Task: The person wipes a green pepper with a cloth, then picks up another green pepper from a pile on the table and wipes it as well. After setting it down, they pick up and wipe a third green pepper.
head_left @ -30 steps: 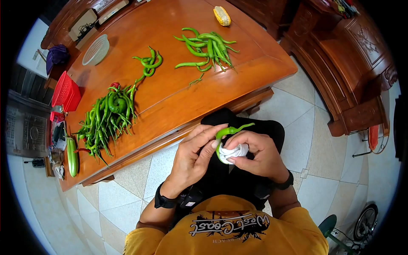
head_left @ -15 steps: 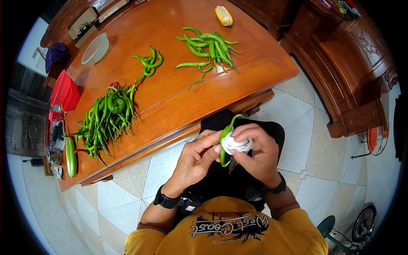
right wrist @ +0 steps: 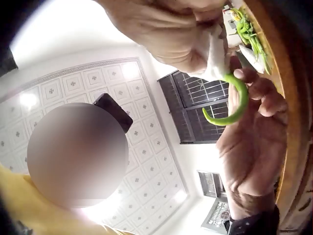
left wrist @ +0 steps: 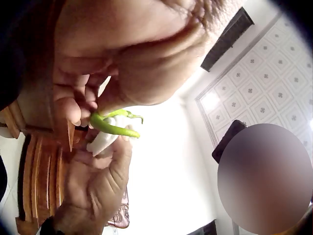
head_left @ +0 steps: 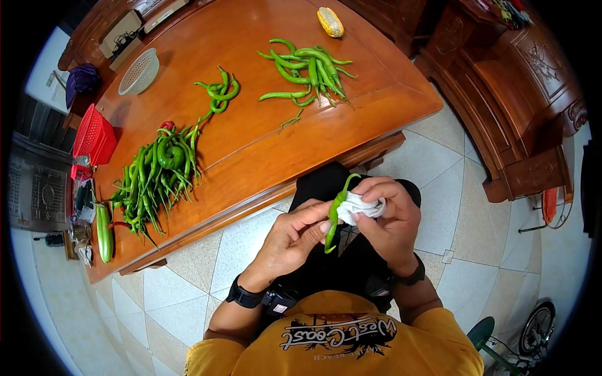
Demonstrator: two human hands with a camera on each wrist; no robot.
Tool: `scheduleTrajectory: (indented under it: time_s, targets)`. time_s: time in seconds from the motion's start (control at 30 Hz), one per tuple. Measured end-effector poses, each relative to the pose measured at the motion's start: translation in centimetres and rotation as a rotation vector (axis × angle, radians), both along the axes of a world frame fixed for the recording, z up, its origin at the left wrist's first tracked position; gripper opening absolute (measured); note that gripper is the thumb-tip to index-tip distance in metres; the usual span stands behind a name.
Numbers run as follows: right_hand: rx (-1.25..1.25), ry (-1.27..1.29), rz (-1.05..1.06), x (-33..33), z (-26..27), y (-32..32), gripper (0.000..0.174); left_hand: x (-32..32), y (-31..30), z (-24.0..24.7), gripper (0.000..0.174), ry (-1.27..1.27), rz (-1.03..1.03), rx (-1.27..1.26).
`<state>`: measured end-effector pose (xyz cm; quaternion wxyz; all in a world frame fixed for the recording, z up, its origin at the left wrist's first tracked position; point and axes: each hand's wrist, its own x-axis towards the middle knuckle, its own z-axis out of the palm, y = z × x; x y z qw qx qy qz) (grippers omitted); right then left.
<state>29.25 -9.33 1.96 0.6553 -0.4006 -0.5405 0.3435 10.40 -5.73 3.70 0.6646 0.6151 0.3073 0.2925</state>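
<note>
A curved green chili pepper (head_left: 333,225) is pinched between the thumb and fingers of my left hand (head_left: 291,235), in front of my lap. My right hand (head_left: 395,222) grips a bunched white cloth (head_left: 360,208) against the pepper's side. From the left wrist, the pepper (left wrist: 115,128) bends around the cloth (left wrist: 101,142). In the right wrist view its thin end (right wrist: 220,121) curls below the cloth (right wrist: 215,61). On the table (head_left: 251,144) lie a large heap of green peppers (head_left: 153,175), a small cluster (head_left: 219,94) and another pile (head_left: 316,69).
A white basket (head_left: 140,72) and a red basket (head_left: 97,135) stand along the table's left side. A long pale green vegetable (head_left: 104,232) lies at the left corner, a corn cob (head_left: 330,23) at the far edge. A carved wooden seat (head_left: 501,113) stands right.
The pepper has turned from arching over the cloth to standing more upright in the head view. My right hand and the cloth have shifted slightly right, while the left hand keeps its pinch.
</note>
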Motion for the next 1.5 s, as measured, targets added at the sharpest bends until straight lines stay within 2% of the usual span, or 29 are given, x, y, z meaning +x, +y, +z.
scheduleTrajectory:
  time_s: [0.1,0.23,0.37,0.47,0.67,0.77,0.87,0.97,1.07,1.27,1.33,1.5]
  targets:
    - [-0.064,0.054,0.065,-0.3,-0.1,-0.1,0.030,0.0,0.1,0.3,0.033,0.022,0.020,0.005]
    - [-0.176,-0.050,0.072,-0.3,-0.3,-0.6,0.028,-0.3,0.3,0.1,0.033,0.022,0.055,0.007]
    - [-0.144,-0.160,0.166,0.1,-0.2,-0.6,0.029,-0.4,0.2,-0.5,0.034,-0.033,0.147,-0.010]
    - [-0.101,-0.223,0.175,0.4,-0.2,-0.6,0.029,-0.6,0.5,-0.9,0.035,-0.036,0.123,0.113]
    - [-0.003,-0.079,-0.179,1.3,0.0,-0.2,0.027,-0.6,0.2,-0.2,0.035,-0.058,0.087,-0.043]
    - [0.053,-0.198,-0.167,1.0,0.3,0.0,0.029,0.2,-0.2,-0.1,0.034,-0.034,0.146,0.011]
    - [0.057,-0.298,-0.147,0.1,0.4,0.3,0.033,0.4,-0.2,-0.7,0.033,0.038,0.099,0.046]
    - [0.008,-0.272,-0.010,-0.2,0.8,-0.2,0.029,0.4,-0.1,-0.3,0.034,0.136,0.171,0.209]
    - [0.005,-0.350,0.123,-0.4,1.2,-0.4,0.032,0.5,0.0,0.1,0.033,0.210,0.199,0.354]
    - [0.102,-0.425,-0.200,0.3,0.9,0.7,0.033,0.9,-0.6,0.0,0.033,0.228,0.188,0.397]
    - [0.074,-0.411,-0.229,0.5,0.6,1.0,0.033,1.0,-0.6,0.1,0.033,0.233,0.155,0.426]
    - [0.025,-0.391,-0.041,0.3,0.7,0.4,0.032,0.8,-0.5,0.2,0.030,0.294,0.156,0.424]
